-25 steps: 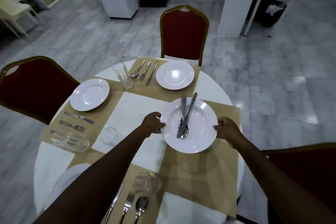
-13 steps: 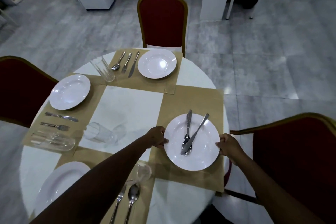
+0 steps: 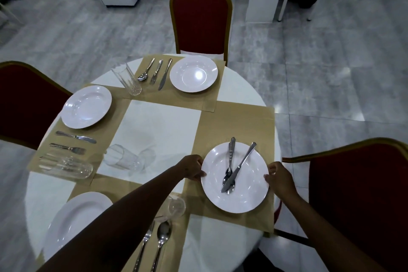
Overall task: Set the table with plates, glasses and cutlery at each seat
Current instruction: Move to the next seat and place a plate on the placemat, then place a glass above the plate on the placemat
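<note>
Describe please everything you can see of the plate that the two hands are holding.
The plate is round, white and glossy, probably ceramic or melamine, with a wide rim and shallow centre. It sits on, or just above, the tan placemat at the right-hand seat. The left hand grips its left edge, the right hand its right edge. On it lie a spoon and a knife, crossing near the bowl and blade.

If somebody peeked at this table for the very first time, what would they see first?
Probably the white plate on the right side of the table, with a spoon and a knife crossed on top of it. The left hand and the right hand grip it by its edges over a tan mat. Then the red chair at the far side, and a glass lying on its side at the left.
</note>
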{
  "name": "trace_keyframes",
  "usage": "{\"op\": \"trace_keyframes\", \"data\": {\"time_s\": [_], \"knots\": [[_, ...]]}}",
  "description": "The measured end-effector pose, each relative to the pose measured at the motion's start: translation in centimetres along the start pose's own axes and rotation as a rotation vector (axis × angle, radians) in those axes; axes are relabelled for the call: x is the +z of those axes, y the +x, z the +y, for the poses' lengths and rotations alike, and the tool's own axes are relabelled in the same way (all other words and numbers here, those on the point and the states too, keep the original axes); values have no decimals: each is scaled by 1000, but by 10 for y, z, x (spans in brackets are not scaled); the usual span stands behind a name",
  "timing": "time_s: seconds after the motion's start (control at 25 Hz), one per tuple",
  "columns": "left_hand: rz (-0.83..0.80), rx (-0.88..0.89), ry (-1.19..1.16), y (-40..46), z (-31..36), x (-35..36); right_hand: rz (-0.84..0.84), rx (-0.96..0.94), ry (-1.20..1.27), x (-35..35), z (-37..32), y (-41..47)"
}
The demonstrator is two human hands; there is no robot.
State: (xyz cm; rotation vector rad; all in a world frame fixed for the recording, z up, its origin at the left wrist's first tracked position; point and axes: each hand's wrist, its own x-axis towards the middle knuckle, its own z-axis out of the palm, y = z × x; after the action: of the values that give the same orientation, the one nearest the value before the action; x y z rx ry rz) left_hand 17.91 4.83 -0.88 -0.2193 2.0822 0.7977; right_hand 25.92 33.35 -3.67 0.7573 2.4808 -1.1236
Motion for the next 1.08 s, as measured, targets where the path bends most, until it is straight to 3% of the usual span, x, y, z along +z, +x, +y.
{"op": "trace_keyframes", "data": {"time_s": [0.08, 0.2, 0.36, 0.52, 0.64, 0.8, 1.08], "knots": [[70, 26, -108, -8, -1, -13, 121, -192, -93, 0, -13, 0], [201, 121, -179, -23, -21, -40, 22, -374, -32, 12, -47, 0], [438, 105, -290, -63, -74, -66, -148, -458, -10, 48, -100, 1], [627, -60, -287, -96, -139, -62, -260, -539, -47, 86, -133, -8], [778, -173, -433, -104, -173, -62, -309, -608, -104, 110, -148, -14], [885, -57, -602, -92, -179, -73, -334, -670, -193, 125, -158, -16], [978, 66, -642, -74, -165, -84, -337, -642, -184, 131, -161, -12]]}}
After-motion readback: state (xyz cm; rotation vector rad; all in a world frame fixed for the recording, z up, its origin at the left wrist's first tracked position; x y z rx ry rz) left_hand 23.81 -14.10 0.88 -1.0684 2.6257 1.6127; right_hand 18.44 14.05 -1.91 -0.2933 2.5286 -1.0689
